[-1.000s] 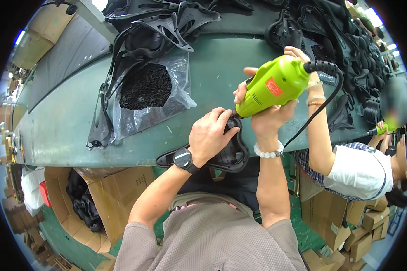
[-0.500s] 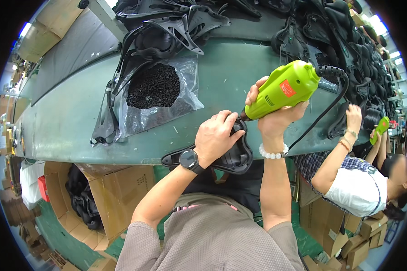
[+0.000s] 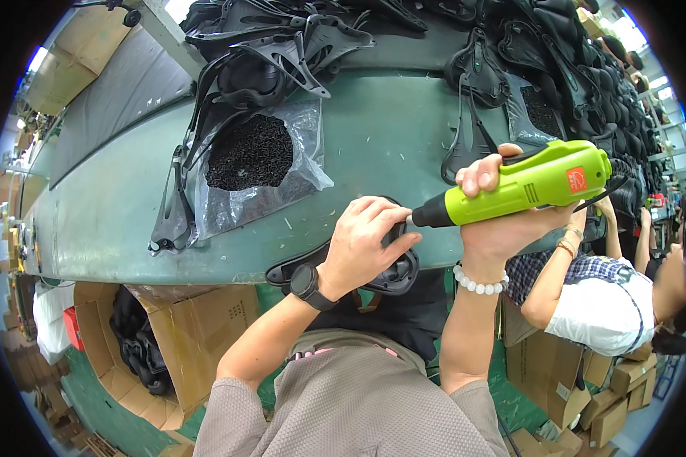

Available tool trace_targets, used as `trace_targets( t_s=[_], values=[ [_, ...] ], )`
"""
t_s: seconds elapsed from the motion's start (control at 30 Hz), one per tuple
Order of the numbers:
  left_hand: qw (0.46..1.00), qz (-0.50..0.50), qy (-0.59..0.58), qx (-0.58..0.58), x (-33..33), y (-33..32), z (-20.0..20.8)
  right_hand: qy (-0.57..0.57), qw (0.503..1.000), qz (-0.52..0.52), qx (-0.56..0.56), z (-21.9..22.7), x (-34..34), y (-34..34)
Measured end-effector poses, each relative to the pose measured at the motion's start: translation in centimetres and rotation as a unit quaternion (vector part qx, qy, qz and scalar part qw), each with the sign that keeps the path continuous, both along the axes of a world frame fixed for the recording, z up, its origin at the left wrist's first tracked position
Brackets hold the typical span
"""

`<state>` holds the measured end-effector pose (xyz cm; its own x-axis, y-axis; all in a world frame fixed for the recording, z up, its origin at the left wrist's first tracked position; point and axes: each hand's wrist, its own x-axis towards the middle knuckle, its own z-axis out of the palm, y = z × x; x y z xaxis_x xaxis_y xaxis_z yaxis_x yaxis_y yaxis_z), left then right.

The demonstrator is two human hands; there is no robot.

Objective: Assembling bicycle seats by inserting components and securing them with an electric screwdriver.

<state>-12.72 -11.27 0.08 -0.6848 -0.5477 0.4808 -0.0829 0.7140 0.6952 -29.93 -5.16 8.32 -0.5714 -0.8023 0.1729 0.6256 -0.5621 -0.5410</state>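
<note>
- Lime-green plastic marks the power driver (image 3: 526, 183), which I see wrapped in the right hand (image 3: 511, 228), fingers closed round its body; I judge that cradling it from below steadies its weight, so it points leftward over the worktop (image 3: 381, 145).
- Black moulded part (image 3: 396, 278) sits at the worktop's near edge, jutting past it, mostly beneath the left hand (image 3: 367, 240); that hand bends over it, probably to stop it sliding; thumb and forefinger reach the power driver's tip, and I cannot tell whether they pinch anything.
- Clear plastic bag (image 3: 309, 164) lies left of the worktop's middle, its small black pieces (image 3: 251, 152) exposed; I take that spot as chosen for easy reach.
- Green and scuffed, the surface carries pale scraps; black frames (image 3: 274, 65) crowd its far edge.
- Cardboard box (image 3: 206, 335), open, holds black items below the near edge, left, above green floor (image 3: 91, 381); to the right I see a co-worker (image 3: 598, 308) in a white top, near more cartons (image 3: 537, 365).
</note>
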Motion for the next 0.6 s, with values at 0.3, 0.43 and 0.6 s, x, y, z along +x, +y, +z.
trace_targets(
  t_s=[0.3,0.43,0.6],
  values=[
    [0.999,0.012,0.032,0.009,1.2,1.1,-0.1,-0.019,1.000,-0.020,-0.003,-1.1,-2.0,2.6],
    [0.999,0.013,0.033,0.004,1.1,1.6,-0.2,-0.033,0.999,-0.022,0.000,-1.7,-2.3,3.4],
    [0.999,0.004,0.027,0.038,2.3,2.8,0.1,-0.036,0.999,-0.033,-0.005,-2.1,-2.2,5.1]
  ],
)
